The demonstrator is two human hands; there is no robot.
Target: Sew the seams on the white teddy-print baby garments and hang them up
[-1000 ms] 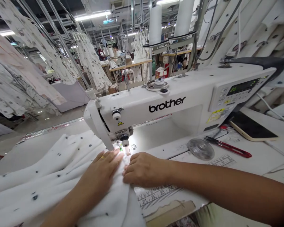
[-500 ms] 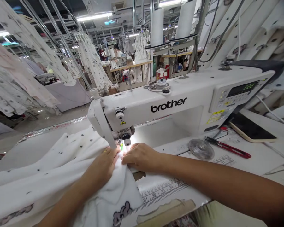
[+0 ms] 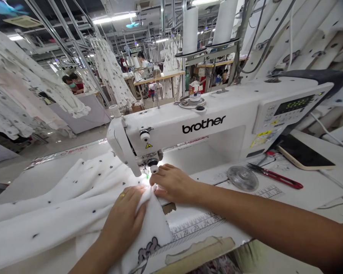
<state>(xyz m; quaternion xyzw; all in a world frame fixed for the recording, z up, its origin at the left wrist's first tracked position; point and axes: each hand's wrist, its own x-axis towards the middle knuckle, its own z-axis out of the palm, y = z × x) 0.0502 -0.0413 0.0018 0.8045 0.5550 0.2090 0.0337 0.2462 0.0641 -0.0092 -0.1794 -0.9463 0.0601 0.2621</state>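
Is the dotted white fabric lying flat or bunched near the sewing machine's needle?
Bunched: the dotted white fabric rises in a fold between the left hand and right hand.

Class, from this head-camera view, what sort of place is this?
Probably a garment factory: a Brother sewing machine, spotted white garments hanging overhead, and another person working at a distant machine.

Passage: the throat under the sewing machine arm (image 3: pixel 205 152), right of the presser foot (image 3: pixel 150 167). Right hand (image 3: pixel 174 184) and left hand (image 3: pixel 122 224) lie near the foot, white dotted fabric (image 3: pixel 60 201) bunched between them. Further right, a metal disc (image 3: pixel 242 178) and red thread snips (image 3: pixel 274 177) obstruct the table (image 3: pixel 311 194).
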